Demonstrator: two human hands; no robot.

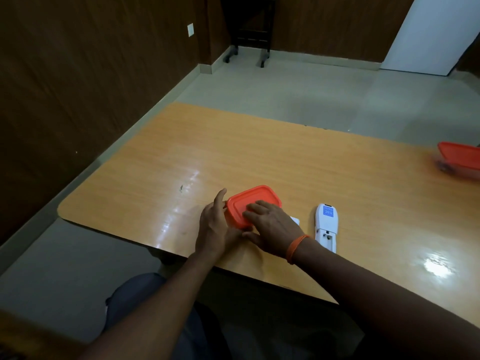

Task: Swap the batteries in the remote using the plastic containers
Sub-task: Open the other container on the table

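A plastic container with an orange lid (255,201) sits near the front edge of the wooden table (259,157). My left hand (214,227) holds its left side, thumb raised by the lid's corner. Over the near part of the lid lies my right hand (272,228), fingers pressed flat on it. To the right lies the white remote (326,226), face down, its battery bay uncovered. A small white piece (294,220), partly hidden by my right hand, lies between container and remote. A second orange-lidded container (458,158) stands at the table's far right edge.
The table's left and near edges drop to a grey floor. Dark wood panelling runs along the left wall. A black wheeled stand (249,29) is at the far wall. My lap shows below the table edge.
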